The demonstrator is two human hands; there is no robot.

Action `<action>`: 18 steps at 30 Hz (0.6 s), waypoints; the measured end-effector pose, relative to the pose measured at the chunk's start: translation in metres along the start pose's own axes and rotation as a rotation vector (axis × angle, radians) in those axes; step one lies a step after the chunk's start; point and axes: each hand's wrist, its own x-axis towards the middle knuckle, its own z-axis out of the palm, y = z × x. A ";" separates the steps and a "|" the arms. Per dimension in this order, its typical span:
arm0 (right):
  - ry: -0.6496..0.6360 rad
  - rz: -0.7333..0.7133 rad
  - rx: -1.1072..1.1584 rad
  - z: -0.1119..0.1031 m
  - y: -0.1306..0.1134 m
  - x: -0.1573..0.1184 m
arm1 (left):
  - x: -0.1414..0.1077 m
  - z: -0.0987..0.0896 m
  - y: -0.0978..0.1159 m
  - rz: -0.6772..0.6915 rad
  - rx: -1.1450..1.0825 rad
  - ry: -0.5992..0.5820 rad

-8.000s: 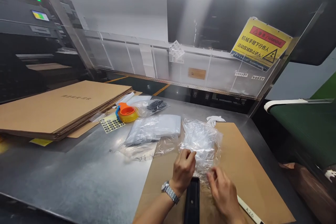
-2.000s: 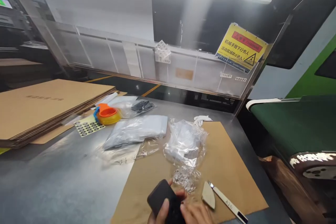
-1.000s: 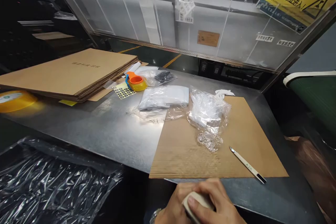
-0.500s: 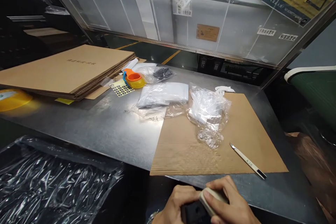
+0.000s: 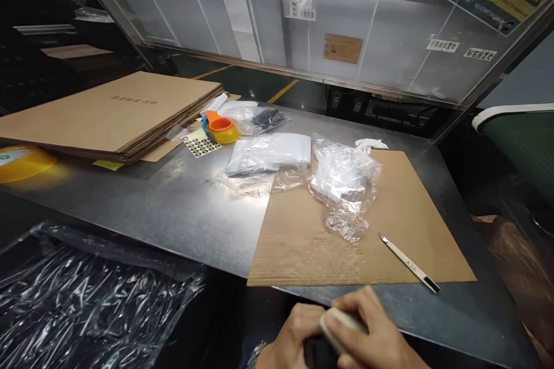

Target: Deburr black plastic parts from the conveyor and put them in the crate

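At the bottom edge of the view, in front of the table, my left hand (image 5: 289, 335) is closed around a small black object (image 5: 319, 353), mostly hidden. My right hand (image 5: 375, 331) grips a beige rounded block (image 5: 335, 323) between thumb and fingers, against the black object. What kind of block it is, I cannot tell. Above and right of my hands, a craft knife (image 5: 407, 261) marked A26 lies on a cardboard sheet (image 5: 303, 253), its blade pointing up and left. A crumpled clear plastic bag (image 5: 341, 179) with white contents rests farther back on the sheet.
Left of the bag lie a plastic-wrapped white bundle (image 5: 270, 153), a tape roll with an orange core (image 5: 220, 130) and a sticker sheet (image 5: 201, 143). Stacked cardboard (image 5: 112, 115) covers the table's far left. A bin lined with black plastic (image 5: 86, 305) stands at lower left.
My hands and the beige block have shifted slightly left and up, with the block turned a little. Things on the table stay put; the camera view has tilted slightly.
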 end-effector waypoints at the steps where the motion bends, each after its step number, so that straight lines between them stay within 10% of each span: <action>1: -0.022 -0.049 0.008 -0.005 0.004 0.001 | 0.002 -0.001 0.002 0.017 0.033 -0.053; 6: 0.156 -0.016 0.151 -0.007 0.025 -0.004 | 0.018 -0.006 0.012 0.021 -0.025 -0.235; 11: 0.308 -0.060 0.228 0.017 0.036 -0.010 | 0.021 0.001 0.001 -0.187 -0.530 -0.215; 18: 0.330 -0.112 0.297 0.046 0.035 0.003 | 0.021 0.018 -0.009 -0.127 -1.087 -0.063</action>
